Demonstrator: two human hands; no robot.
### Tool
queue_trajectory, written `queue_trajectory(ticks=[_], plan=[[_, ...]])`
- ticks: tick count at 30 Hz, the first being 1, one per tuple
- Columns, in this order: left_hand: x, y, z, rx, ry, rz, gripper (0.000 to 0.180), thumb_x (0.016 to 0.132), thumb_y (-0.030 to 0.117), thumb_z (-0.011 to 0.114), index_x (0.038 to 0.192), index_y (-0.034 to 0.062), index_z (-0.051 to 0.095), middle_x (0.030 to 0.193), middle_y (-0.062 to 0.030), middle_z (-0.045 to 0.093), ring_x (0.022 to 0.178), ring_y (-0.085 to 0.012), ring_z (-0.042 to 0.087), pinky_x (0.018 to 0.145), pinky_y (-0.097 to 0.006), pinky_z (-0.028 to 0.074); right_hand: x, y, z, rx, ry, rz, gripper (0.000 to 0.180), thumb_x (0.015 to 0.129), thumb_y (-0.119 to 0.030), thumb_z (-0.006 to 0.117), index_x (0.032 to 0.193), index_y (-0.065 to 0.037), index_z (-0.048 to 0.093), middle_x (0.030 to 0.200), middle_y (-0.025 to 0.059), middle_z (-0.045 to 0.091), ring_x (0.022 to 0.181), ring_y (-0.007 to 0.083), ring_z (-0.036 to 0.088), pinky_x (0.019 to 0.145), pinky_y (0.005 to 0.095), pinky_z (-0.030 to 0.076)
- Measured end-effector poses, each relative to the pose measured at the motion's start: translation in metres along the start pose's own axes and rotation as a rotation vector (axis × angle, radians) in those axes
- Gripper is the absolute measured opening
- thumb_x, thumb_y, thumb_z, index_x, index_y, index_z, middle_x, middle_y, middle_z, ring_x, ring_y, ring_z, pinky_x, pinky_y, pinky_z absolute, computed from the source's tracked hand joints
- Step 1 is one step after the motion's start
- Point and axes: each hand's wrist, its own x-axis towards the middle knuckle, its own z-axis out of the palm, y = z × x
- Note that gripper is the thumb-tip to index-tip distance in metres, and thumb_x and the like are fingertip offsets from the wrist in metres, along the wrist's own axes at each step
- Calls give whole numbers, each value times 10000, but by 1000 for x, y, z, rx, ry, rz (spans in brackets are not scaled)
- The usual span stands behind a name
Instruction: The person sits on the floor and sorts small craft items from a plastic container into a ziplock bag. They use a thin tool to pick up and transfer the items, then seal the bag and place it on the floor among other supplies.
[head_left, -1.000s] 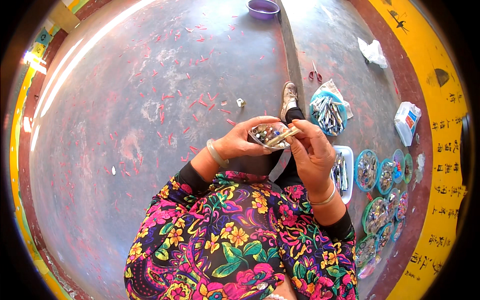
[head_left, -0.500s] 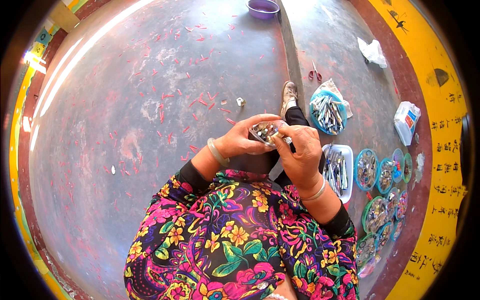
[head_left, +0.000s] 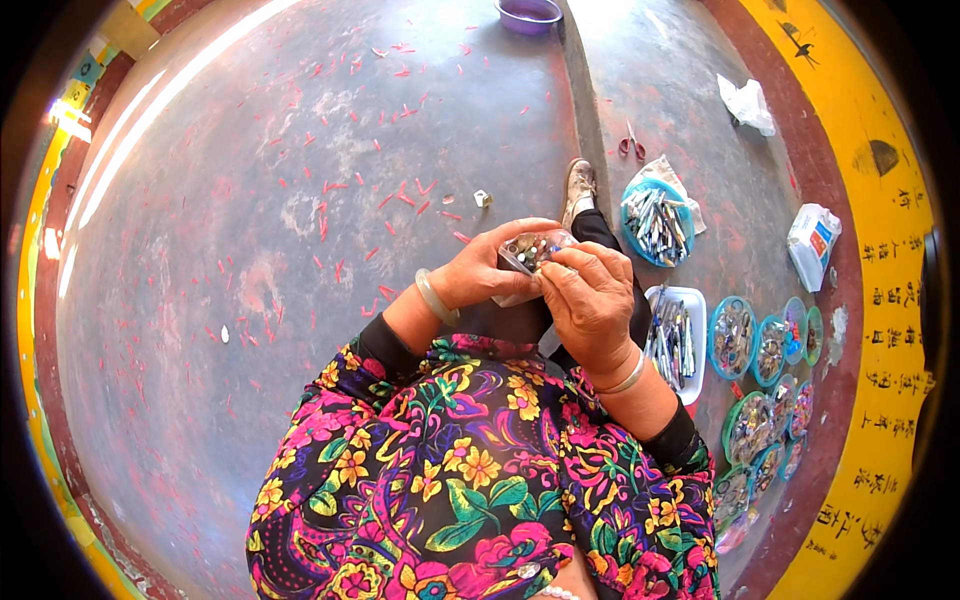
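Observation:
In my left hand [head_left: 474,274] I hold a small clear plastic box [head_left: 519,254], its fingers wrapped round the side. Tiny mixed pieces, dark, white and brownish, fill the box; they are too small to name. My right hand [head_left: 592,304] is at the box's right side, thumb and fingertips pinched together over the pieces. Whatever sits between those fingertips is hidden. Both hands are in front of my lap, above my dark trouser leg [head_left: 597,229].
To the right stand a blue basket of pens [head_left: 657,222], a white tray of pens [head_left: 675,340] and several round containers [head_left: 733,338] of small parts. Red-handled scissors [head_left: 631,145] and a white bag [head_left: 747,104] lie farther off. Red scraps [head_left: 405,195] litter the floor; a purple basin [head_left: 528,15] stands far ahead.
My right fingertips have moved slightly left and down at the box, and the fingers have drawn closer together. The left hand still holds the box, tilted a little differently.

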Motion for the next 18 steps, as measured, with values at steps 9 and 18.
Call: queue_trajectory(ticks=[9,18], plan=[[2,-12,-5,99,0,91,805,704,152,794,1370,1,367,1302,-114,499,1194,-186,473,1022,-335,370,-3,-3,-3,-119,-41,-76,198,744,-168,684,884,-37,633,1127,142,591,1099,284,541,872,413,405],[5,-17,1,218,124,138,755,683,64,760,1339,-16,396,1267,-122,517,1158,-195,503,983,-325,403,-14,3,3,-89,20,-33,199,778,-198,609,879,-29,637,1141,137,587,1153,265,514,923,397,375]])
